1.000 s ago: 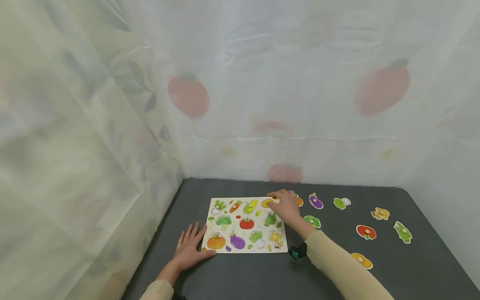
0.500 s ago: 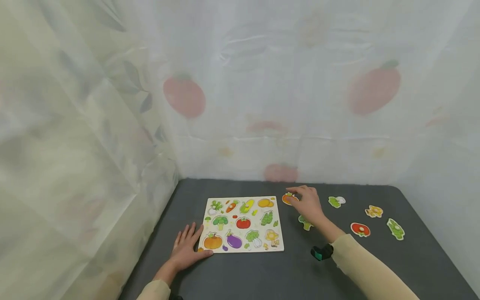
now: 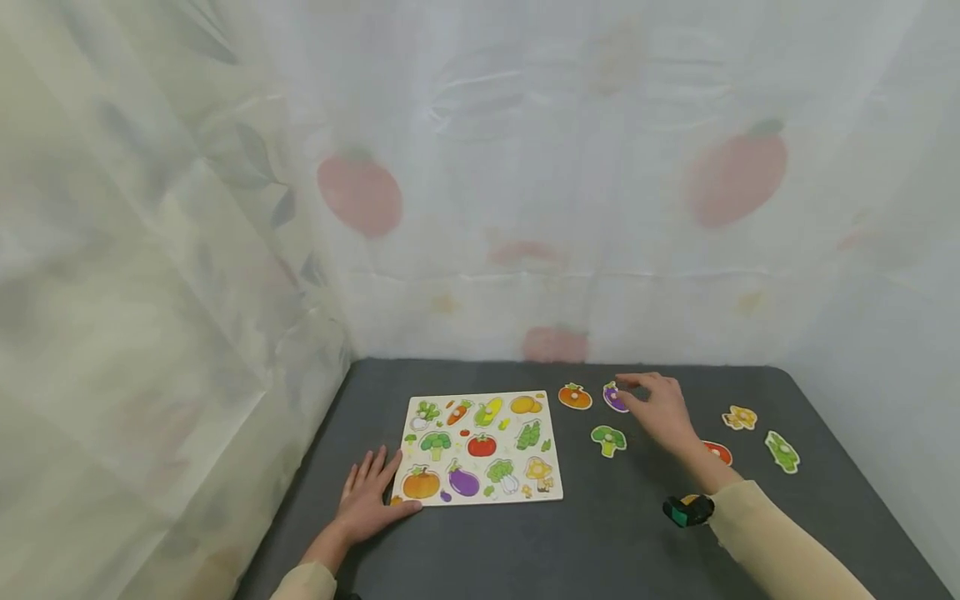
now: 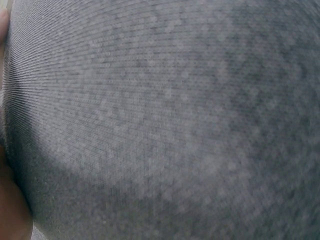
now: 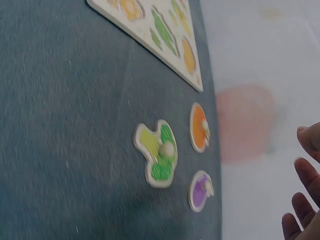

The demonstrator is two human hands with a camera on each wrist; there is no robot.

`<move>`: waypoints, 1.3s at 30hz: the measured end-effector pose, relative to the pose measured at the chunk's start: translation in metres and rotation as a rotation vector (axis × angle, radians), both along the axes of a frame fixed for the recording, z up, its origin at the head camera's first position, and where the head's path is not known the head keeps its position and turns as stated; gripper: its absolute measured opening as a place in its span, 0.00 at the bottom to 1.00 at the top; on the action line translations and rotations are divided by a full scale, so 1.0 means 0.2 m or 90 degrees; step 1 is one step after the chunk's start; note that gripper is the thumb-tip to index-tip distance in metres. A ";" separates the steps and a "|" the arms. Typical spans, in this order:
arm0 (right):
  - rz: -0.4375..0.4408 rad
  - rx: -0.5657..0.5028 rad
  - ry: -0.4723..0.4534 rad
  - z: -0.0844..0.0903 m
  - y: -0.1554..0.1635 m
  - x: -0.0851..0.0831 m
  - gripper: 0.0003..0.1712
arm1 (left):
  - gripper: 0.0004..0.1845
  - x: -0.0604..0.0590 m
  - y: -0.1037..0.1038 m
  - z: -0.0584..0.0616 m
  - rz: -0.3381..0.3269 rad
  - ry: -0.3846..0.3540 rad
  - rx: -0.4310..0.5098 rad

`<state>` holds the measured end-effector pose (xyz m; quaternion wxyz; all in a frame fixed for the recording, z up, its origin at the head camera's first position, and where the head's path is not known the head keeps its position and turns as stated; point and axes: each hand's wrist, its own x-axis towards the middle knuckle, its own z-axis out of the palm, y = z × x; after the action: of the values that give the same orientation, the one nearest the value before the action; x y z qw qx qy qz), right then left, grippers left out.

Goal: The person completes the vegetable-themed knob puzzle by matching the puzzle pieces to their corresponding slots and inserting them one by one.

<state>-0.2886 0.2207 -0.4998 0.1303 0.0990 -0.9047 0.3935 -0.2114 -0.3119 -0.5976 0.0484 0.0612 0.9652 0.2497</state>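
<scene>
Wood in reach: the right hand hovers over the loose purple eggplant piece, fingers loosely curled just above or against it; the right wrist view shows the fingertips apart from the piece, so no grip is closed yet.
Left hand: the left hand lies flat, fingers straight, on the table with its fingertips against the near left corner of the puzzle board; it holds nothing and seems to steady the board.
Left wrist view: only grey table cloth, close up and blurred; nothing more can be told from it.
Board: the puzzle board lies flat, left of centre, showing twelve or so printed vegetables; at this size I cannot tell which recesses hold pieces and which show only the printed picture.
Loose pieces near the hand: an orange pumpkin piece lies just left of the eggplant piece, and a green broccoli piece lies nearer the person; all three lie flat, apart from each other and off the board.
Loose pieces farther right: a red piece partly hidden by the right wrist, a yellow piece and a green piece, all flat on the table.
Progress, as a judgement: at least six pieces lie off the board, so most of the sorting between board and table looks unfinished.
Surround: pale curtains printed with faint red fruit close off the back and sides.
</scene>
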 end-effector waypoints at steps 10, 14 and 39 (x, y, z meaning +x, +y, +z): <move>-0.032 0.014 0.029 0.04 0.28 0.08 0.23 | 0.59 0.00 -0.01 0.00 -0.005 0.006 -0.007; -0.070 0.028 0.033 0.04 0.41 0.11 0.22 | 0.58 0.00 0.00 0.01 -0.010 0.019 0.007; 0.131 0.096 -0.024 -0.22 0.61 0.40 0.14 | 0.59 -0.01 -0.02 -0.02 -0.019 0.028 0.007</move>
<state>-0.2087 0.3419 -0.5443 0.0641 0.1932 -0.9192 0.3371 -0.2127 -0.3160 -0.6016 0.0306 0.0812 0.9636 0.2529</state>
